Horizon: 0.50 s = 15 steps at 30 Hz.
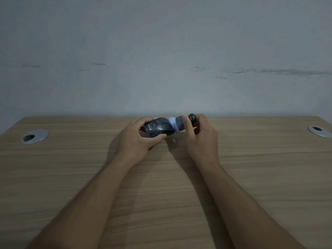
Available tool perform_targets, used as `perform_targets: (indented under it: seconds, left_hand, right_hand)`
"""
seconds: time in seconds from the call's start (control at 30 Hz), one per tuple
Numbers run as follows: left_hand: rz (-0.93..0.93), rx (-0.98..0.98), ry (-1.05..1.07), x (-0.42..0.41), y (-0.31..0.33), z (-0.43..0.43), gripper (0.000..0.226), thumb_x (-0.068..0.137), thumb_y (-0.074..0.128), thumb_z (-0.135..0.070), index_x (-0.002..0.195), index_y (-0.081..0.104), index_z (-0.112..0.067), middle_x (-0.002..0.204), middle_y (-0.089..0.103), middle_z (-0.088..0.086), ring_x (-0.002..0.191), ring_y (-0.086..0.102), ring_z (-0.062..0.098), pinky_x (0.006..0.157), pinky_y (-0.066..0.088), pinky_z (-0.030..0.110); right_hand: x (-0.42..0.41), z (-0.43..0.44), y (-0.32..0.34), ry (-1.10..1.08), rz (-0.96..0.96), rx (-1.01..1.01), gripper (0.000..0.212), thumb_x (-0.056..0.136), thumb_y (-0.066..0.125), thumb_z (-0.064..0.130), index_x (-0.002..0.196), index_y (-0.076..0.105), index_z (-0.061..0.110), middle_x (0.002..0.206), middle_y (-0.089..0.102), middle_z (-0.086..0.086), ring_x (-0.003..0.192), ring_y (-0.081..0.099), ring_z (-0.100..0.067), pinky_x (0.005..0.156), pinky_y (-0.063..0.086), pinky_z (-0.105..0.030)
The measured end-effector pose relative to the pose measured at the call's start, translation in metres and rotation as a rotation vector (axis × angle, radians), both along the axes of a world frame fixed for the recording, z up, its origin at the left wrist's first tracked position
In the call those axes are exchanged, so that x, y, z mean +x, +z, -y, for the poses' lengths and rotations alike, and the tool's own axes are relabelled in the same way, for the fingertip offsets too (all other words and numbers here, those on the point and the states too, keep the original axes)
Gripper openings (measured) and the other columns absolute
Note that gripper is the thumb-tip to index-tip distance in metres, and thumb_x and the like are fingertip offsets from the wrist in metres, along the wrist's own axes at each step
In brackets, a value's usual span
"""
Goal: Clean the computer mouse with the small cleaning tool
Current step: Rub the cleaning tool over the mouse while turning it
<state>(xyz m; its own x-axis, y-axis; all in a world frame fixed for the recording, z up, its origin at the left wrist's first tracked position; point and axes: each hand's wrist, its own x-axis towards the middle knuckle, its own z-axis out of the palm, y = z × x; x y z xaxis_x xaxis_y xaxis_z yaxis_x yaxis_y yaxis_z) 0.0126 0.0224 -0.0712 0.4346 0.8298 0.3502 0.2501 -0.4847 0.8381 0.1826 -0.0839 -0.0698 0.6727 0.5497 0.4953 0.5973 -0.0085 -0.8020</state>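
A dark grey computer mouse point(159, 127) with white lettering is held just above the wooden desk point(161, 186), near its far edge. My left hand point(138, 141) grips it from the left, thumb below and fingers over its back. My right hand point(199, 135) holds the small cleaning tool point(180, 124), a dark stubby body with a rounded dark end and a pale brush tip. The pale tip point(173, 124) touches the right end of the mouse. My fingers hide part of the tool's body.
Two round silver cable grommets are set into the desk, one at the left point(35, 136) and one at the far right point(319, 131). A scuffed grey wall point(161, 60) rises directly behind the desk's far edge.
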Motion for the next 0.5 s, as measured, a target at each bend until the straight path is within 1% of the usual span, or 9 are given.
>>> perform_targets:
  seconds: [0.07,0.1,0.13,0.2,0.23,0.3,0.37,0.47,0.5]
  left_hand:
    - [0.008,-0.005,-0.008,-0.001,0.000,0.000,0.057,0.075,0.099,-0.034,0.128,0.077,-0.035,0.118,0.077,-0.012,0.105,0.074,0.014,0.091,0.059,0.030]
    - [0.008,-0.004,-0.013,-0.001,0.000,-0.001,0.056,0.075,0.098,-0.033,0.128,0.077,-0.035,0.118,0.076,-0.012,0.106,0.074,0.014,0.091,0.060,0.030]
    - [0.011,0.002,-0.025,-0.001,-0.001,-0.001,0.056,0.076,0.098,-0.031,0.128,0.078,-0.035,0.119,0.075,-0.013,0.107,0.073,0.011,0.091,0.057,0.024]
    - [0.012,0.020,-0.055,-0.001,0.001,0.003,0.055,0.076,0.098,-0.028,0.127,0.078,-0.033,0.119,0.075,-0.014,0.107,0.069,-0.001,0.083,0.046,0.005]
    - [0.012,0.021,-0.067,-0.001,0.002,0.004,0.055,0.076,0.099,-0.027,0.126,0.078,-0.034,0.118,0.076,-0.015,0.104,0.068,-0.005,0.079,0.043,0.001]
    - [0.024,-0.002,-0.075,0.000,0.003,0.005,0.053,0.077,0.099,-0.023,0.124,0.077,-0.035,0.109,0.078,-0.017,0.085,0.067,-0.012,0.074,0.044,0.002]
    - [0.031,-0.031,-0.079,-0.002,0.005,0.005,0.054,0.079,0.095,-0.016,0.127,0.077,-0.034,0.106,0.079,-0.017,0.072,0.065,-0.013,0.068,0.047,0.005]
    - [0.046,-0.020,-0.115,-0.004,0.007,0.005,0.059,0.080,0.091,-0.008,0.131,0.077,-0.034,0.115,0.080,-0.012,0.083,0.069,-0.004,0.070,0.050,0.008]
    - [0.064,-0.027,-0.132,-0.004,0.007,0.006,0.058,0.080,0.092,-0.009,0.131,0.077,-0.034,0.115,0.080,-0.011,0.081,0.067,-0.005,0.068,0.049,0.006]
  right_hand:
    - [-0.005,0.003,0.004,0.031,0.046,0.033,0.025,0.107,0.066,0.039,0.094,0.065,0.018,0.066,0.062,0.008,0.061,0.058,-0.008,0.059,0.040,-0.016]
    - [-0.007,0.004,0.005,0.042,0.073,0.046,0.024,0.107,0.066,0.037,0.093,0.063,0.017,0.066,0.061,0.008,0.061,0.058,-0.009,0.058,0.038,-0.014]
    - [-0.008,0.005,0.005,0.035,0.085,0.049,0.024,0.107,0.066,0.035,0.092,0.062,0.017,0.067,0.062,0.008,0.063,0.060,-0.009,0.057,0.039,-0.014]
    - [-0.004,0.004,0.005,-0.025,0.056,0.043,0.024,0.106,0.065,0.036,0.091,0.061,0.018,0.069,0.063,0.009,0.067,0.063,-0.004,0.057,0.038,-0.017]
    - [-0.002,0.004,0.006,-0.051,0.034,0.044,0.024,0.106,0.065,0.038,0.092,0.062,0.019,0.069,0.063,0.010,0.067,0.062,-0.001,0.059,0.038,-0.020]
    - [-0.003,0.004,0.007,-0.042,0.040,0.065,0.023,0.107,0.064,0.038,0.094,0.064,0.019,0.068,0.063,0.009,0.064,0.060,-0.003,0.061,0.039,-0.021]
    - [-0.012,0.007,0.010,0.029,0.103,0.090,0.020,0.108,0.066,0.035,0.093,0.062,0.021,0.068,0.062,0.010,0.062,0.059,-0.005,0.059,0.039,-0.014]
    - [-0.019,0.013,0.010,0.057,0.173,0.112,0.020,0.107,0.066,0.031,0.091,0.057,0.022,0.071,0.061,0.011,0.062,0.058,-0.001,0.060,0.039,-0.010]
    - [-0.017,0.014,0.010,0.020,0.167,0.124,0.020,0.107,0.066,0.031,0.091,0.056,0.023,0.072,0.061,0.011,0.063,0.058,-0.001,0.060,0.038,-0.011]
